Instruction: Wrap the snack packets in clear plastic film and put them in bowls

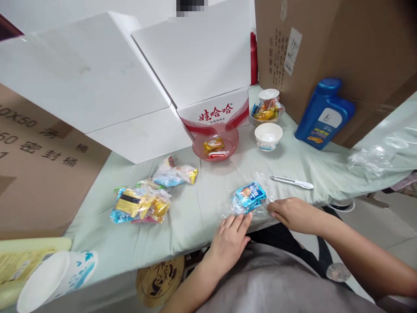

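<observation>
Blue snack packets (250, 194) lie inside a thin transparent plastic bag (260, 211), close to the front edge of the cloth-covered table. My left hand (228, 243) rests at the bag's near left side, its fingers stretched out beside the packets. On the opposite side, my right hand (293, 216) has its fingers curled together in a pinch on the edge of the bag. A white utility knife (291, 181) lies just beyond the right hand. Left of the hands sit a pile of mixed wrapped snacks (141, 204) and another bag of snacks (176, 174).
A pink bowl (215, 141) holds a few wrapped snacks. Behind the right hand are a paper cup (268, 136), a bowl of snacks (267, 114) and a blue bottle (324, 114). White boxes (195, 56) and a brown carton (339, 52) line the back. A paper cup (58, 280) lies front left.
</observation>
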`<state>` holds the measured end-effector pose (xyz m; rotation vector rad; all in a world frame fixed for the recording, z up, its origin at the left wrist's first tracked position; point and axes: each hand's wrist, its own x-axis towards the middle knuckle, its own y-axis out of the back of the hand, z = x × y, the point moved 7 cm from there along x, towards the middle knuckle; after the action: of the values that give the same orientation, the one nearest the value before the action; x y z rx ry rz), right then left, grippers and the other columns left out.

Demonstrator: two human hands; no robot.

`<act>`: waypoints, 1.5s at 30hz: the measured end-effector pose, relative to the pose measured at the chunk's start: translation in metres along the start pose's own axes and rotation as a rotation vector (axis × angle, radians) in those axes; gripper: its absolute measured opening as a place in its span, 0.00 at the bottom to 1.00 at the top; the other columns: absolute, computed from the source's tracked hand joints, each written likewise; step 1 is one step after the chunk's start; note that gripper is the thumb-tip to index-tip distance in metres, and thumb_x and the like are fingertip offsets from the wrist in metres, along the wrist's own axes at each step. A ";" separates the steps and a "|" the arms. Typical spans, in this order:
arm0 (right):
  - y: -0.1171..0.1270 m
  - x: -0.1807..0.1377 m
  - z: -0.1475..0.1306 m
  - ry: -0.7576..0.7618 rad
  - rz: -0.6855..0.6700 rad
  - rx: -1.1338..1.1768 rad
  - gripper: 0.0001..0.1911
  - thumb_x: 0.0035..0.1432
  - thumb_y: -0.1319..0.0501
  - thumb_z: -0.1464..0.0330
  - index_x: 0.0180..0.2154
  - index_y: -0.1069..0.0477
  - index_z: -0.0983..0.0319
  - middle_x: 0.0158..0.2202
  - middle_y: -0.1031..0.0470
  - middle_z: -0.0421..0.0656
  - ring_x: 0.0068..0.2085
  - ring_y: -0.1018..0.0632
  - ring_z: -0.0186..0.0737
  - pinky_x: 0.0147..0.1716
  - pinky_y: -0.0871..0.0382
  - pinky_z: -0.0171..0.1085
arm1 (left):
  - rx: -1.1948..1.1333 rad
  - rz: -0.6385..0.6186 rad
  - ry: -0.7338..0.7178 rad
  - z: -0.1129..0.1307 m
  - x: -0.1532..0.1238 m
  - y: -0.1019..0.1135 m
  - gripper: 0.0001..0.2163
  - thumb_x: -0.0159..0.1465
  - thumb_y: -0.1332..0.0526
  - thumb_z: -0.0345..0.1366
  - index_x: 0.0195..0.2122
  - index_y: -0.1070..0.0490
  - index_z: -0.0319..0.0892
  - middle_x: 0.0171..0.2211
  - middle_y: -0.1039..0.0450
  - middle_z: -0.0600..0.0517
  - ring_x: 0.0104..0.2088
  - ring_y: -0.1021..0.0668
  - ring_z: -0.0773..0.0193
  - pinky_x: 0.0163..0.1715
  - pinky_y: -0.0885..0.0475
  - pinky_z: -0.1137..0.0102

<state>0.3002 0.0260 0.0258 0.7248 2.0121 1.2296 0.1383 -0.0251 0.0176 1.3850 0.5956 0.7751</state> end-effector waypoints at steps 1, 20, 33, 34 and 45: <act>-0.001 0.002 0.005 -0.067 0.006 -0.032 0.14 0.67 0.51 0.69 0.45 0.29 0.62 0.38 0.20 0.47 0.38 0.20 0.45 0.33 0.35 0.37 | 0.008 -0.084 0.037 0.000 0.000 -0.005 0.21 0.64 0.39 0.31 0.59 0.35 0.41 0.49 0.24 0.45 0.45 0.23 0.52 0.44 0.25 0.58; 0.009 0.051 -0.013 0.182 0.424 0.030 0.28 0.64 0.43 0.62 0.63 0.40 0.64 0.59 0.32 0.53 0.59 0.32 0.51 0.56 0.36 0.51 | 0.041 0.309 0.382 -0.049 -0.008 0.020 0.30 0.62 0.38 0.37 0.64 0.44 0.41 0.68 0.55 0.34 0.66 0.46 0.32 0.55 0.35 0.41; 0.025 0.074 0.026 -0.045 0.489 -0.006 0.21 0.63 0.48 0.69 0.56 0.34 0.68 0.51 0.25 0.55 0.47 0.23 0.50 0.46 0.30 0.45 | 0.020 0.060 0.459 -0.070 -0.013 -0.042 0.56 0.42 0.28 0.59 0.69 0.50 0.43 0.70 0.57 0.37 0.67 0.62 0.26 0.61 0.53 0.34; 0.031 0.076 0.038 -0.104 0.498 0.067 0.20 0.62 0.48 0.68 0.53 0.33 0.68 0.47 0.24 0.55 0.43 0.22 0.49 0.43 0.30 0.44 | 0.017 0.063 0.448 -0.071 -0.014 -0.042 0.56 0.42 0.29 0.60 0.68 0.50 0.44 0.70 0.57 0.38 0.68 0.63 0.27 0.61 0.54 0.34; 0.129 0.180 0.069 -0.064 0.649 1.422 0.09 0.61 0.43 0.62 0.39 0.34 0.61 0.34 0.23 0.42 0.35 0.22 0.39 0.39 0.23 0.42 | -0.054 0.025 0.396 -0.071 -0.012 -0.042 0.53 0.44 0.30 0.60 0.68 0.48 0.46 0.70 0.56 0.42 0.69 0.63 0.33 0.63 0.56 0.36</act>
<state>0.2551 0.2485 0.0751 2.1129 2.4695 -0.2298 0.0814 0.0094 -0.0331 1.1976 0.8581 1.0887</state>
